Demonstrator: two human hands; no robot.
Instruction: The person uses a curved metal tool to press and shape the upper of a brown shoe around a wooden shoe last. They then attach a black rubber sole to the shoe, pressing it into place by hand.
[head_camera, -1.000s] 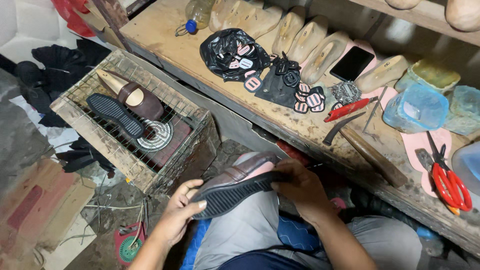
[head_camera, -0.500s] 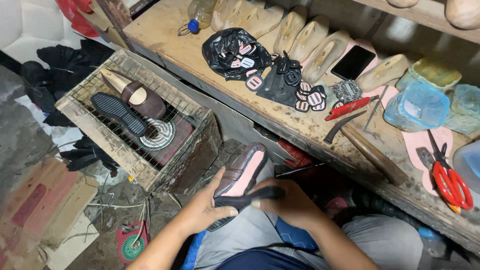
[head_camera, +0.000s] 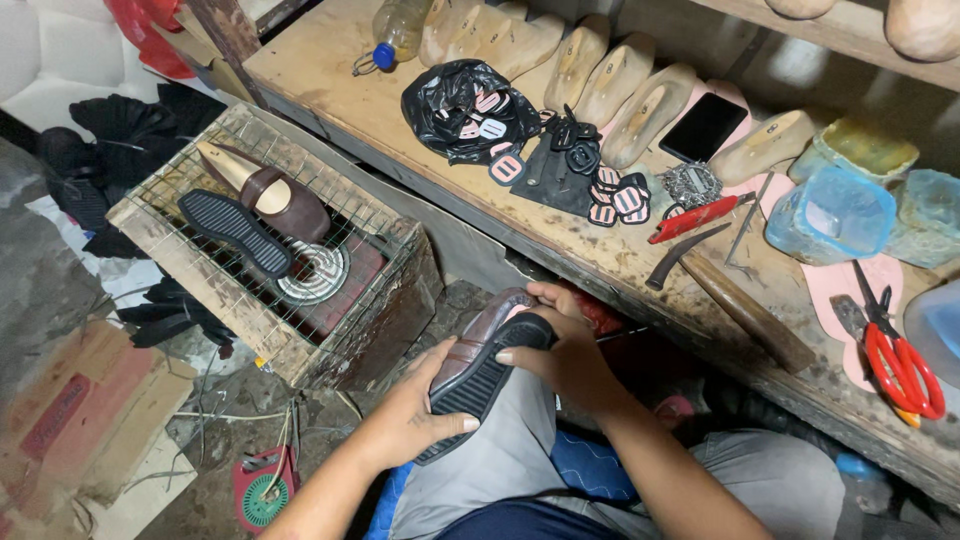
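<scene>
A brown shoe (head_camera: 487, 352) with a black ribbed sole sits over the person's lap, gripped at both ends: the left hand (head_camera: 420, 410) clasps its lower end, the right hand (head_camera: 565, 350) wraps around its upper end. Just left stands a wire-topped wooden crate (head_camera: 390, 250) carrying another shoe (head_camera: 268, 190) and a loose sole (head_camera: 232, 231). Beyond runs the counter (head_camera: 340, 100), with wooden shoe forms (head_camera: 610, 85) and red scissors (head_camera: 900, 355).

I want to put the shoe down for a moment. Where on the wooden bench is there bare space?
The bench is bare along its front edge, between the plastic bottle and the black bag. From the bag rightward it is crowded: wooden lasts, buckles, red knife, hammer, scissors. Both hands, left and right, hold the shoe.
</scene>
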